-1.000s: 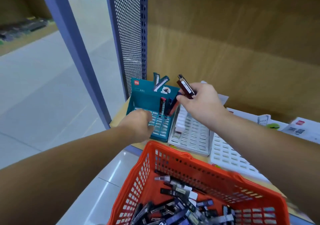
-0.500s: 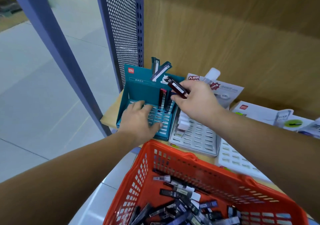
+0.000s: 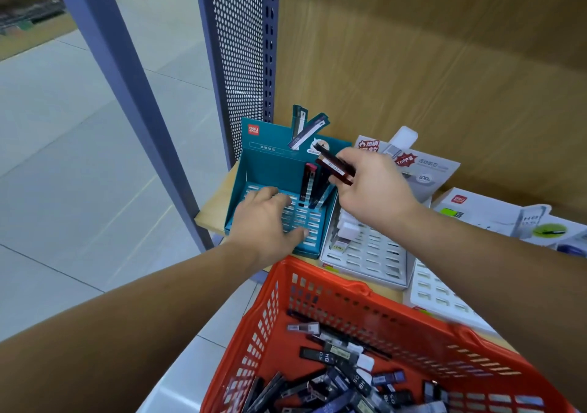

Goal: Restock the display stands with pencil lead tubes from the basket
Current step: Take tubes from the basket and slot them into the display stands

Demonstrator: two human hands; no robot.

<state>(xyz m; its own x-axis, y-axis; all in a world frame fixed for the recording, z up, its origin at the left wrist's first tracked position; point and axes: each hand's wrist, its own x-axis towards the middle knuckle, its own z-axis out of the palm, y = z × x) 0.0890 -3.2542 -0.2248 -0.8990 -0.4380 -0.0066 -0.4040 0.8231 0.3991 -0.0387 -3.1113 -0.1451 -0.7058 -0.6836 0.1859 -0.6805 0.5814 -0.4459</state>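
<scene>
teal stand [image 3: 273, 165] — deli | basket tube [image 3: 320, 356] — HB 0.5 | white card [image 3: 425, 171] — 100

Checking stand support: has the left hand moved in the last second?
Yes. The left hand moved from the front edge of the teal stand back onto its slot grid.

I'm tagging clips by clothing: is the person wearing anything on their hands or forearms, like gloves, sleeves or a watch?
No. The left hand and right hand are bare, without gloves. The left forearm and right forearm are uncovered as far as the frame reaches, so no sleeve is in view. No watch, bracelet or ring shows.
</scene>
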